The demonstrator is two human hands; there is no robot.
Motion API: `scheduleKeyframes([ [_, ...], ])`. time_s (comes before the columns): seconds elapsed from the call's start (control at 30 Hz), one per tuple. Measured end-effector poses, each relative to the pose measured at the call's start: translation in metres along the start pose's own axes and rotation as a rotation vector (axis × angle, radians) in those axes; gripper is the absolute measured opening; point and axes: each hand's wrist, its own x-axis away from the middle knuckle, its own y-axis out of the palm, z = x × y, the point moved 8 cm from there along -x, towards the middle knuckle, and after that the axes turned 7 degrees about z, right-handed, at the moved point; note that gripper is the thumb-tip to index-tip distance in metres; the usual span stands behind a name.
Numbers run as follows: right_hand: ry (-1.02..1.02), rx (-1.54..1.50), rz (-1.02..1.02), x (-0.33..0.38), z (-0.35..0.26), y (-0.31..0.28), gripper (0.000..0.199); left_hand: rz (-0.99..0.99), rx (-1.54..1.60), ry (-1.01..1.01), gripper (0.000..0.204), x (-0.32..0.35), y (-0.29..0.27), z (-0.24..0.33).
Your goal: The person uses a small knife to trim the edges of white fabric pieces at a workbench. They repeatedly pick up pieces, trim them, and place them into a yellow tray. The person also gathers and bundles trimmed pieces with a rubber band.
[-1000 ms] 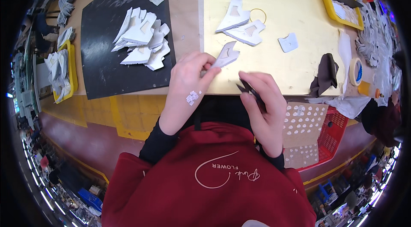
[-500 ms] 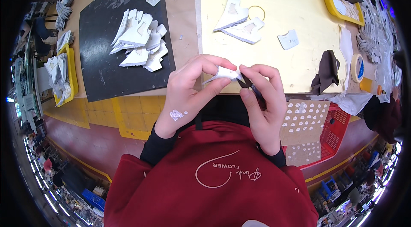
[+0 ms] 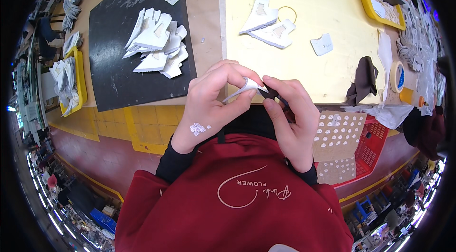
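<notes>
— Well, close in first: what are the hands doing?

— The left hand (image 3: 211, 102) has its fingertips pressed together on a small white cut piece (image 3: 244, 89), held above the near edge of the table, just in front of the red sweatshirt (image 3: 237, 199). The right hand (image 3: 292, 119) pinches a small dark tool (image 3: 271, 93) whose tip meets the end of that piece. Small white stickers cling to the back of the left hand.

— Different from a moment ago?

— A second back the piece was lifted out over the yellow mat, with the hands a little apart. Since then the hands have drawn in toward the chest and closed up, thumbs nearly touching.

— And beyond them?

— The black mat (image 3: 118, 62) on the left carries a heap of white pieces (image 3: 156, 47), unchanged. The yellow mat (image 3: 323, 14) holds two more white pieces (image 3: 266, 24) beside a thin yellow ring (image 3: 287, 14). A dark rag (image 3: 363, 78) and a roll of tape (image 3: 396, 76) lie to the right; a red basket (image 3: 365, 145) sits below them. Yellow trays (image 3: 78, 81) stand at the far left and the far right.
</notes>
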Motion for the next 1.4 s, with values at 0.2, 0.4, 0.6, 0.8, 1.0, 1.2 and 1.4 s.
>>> scheduleKeyframes([
  [0.2, 0.027, -0.081, -0.025, 0.001, 0.001, 0.002, 0.036, -0.001, -0.021, 0.062, 0.017, -0.001, -0.001, 0.003],
  [0.4, 0.144, -0.252, -0.064, 0.002, 0.021, 0.005, 0.026, -0.050, -0.109, 0.125, 0.018, -0.004, 0.003, 0.003],
  [0.6, 0.930, -1.161, -0.212, 0.027, 0.066, 0.030, 0.030, -0.008, -0.222, 0.136, 0.015, -0.011, 0.003, 0.007],
  [0.8, 0.225, -0.572, -0.157, 0.008, 0.018, 0.016, 0.033, 0.086, -0.475, 0.113, 0.012, -0.014, 0.001, -0.007],
  [1.0, -0.171, 0.099, -0.391, 0.005, -0.024, 0.031, 0.043, 0.162, -0.492, 0.123, 0.012, -0.024, -0.025, 0.007],
  [1.2, -0.003, -0.099, -0.331, -0.005, -0.019, -0.007, 0.045, 0.479, -0.544, -0.024, 0.016, -0.021, -0.150, 0.016],
  [1.4, 0.115, -0.085, -0.243, 0.008, 0.006, -0.012, 0.038, 0.662, -0.987, 0.179, 0.031, -0.029, -0.121, 0.020],
])
